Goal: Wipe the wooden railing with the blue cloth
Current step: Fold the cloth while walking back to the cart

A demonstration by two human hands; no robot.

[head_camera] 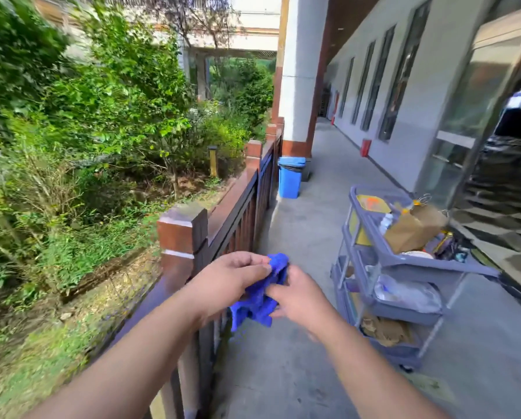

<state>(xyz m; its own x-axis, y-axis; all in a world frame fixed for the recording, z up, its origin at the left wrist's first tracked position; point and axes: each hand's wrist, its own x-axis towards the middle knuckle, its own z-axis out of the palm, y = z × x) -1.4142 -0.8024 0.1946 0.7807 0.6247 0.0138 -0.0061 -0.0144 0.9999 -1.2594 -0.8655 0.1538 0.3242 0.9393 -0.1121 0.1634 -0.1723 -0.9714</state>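
Note:
The blue cloth (260, 294) hangs bunched between both hands, just right of the wooden railing. My left hand (229, 278) pinches its upper part with fingers closed. My right hand (298, 294) grips its right side. The reddish-brown wooden railing (232, 204) runs away from me along the walkway's left edge, with a square post (182, 231) just beyond my left hand. The cloth is held in the air and does not touch the rail. My left forearm crosses over the near rail and hides part of it.
A grey cleaning cart (404, 267) with a paper bag and supplies stands to the right on the concrete walkway. A blue bin (289, 179) sits by the white column further along. Bushes and grass lie left of the railing. A building wall runs on the right.

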